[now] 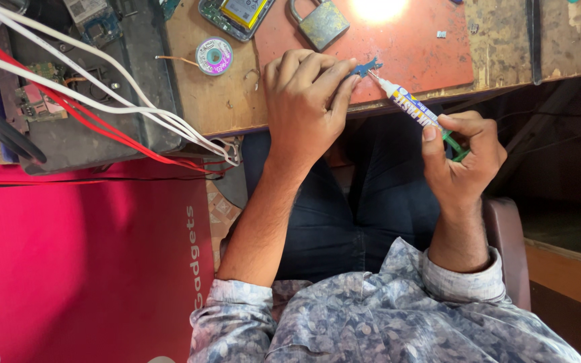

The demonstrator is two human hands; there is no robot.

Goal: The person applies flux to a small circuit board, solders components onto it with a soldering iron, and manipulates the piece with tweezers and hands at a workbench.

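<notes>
Head view shows us two hands at work over one red mat (415, 50) on the wooden tabletop (203, 101). Our left hand (304, 91) pinches one small blue part (364, 67) between its fingertips on the mat. Our right hand (462, 158) is closed around one paste syringe (415, 107), whose nozzle touches the part. One padlock (321, 23), one solder-wick spool (214, 55) and one opened phone (237, 13) lie nearby.

2 hands (307, 94); 1 syringe (415, 109); 1 padlock (319, 23); 1 solder-wick spool (214, 55)
</notes>
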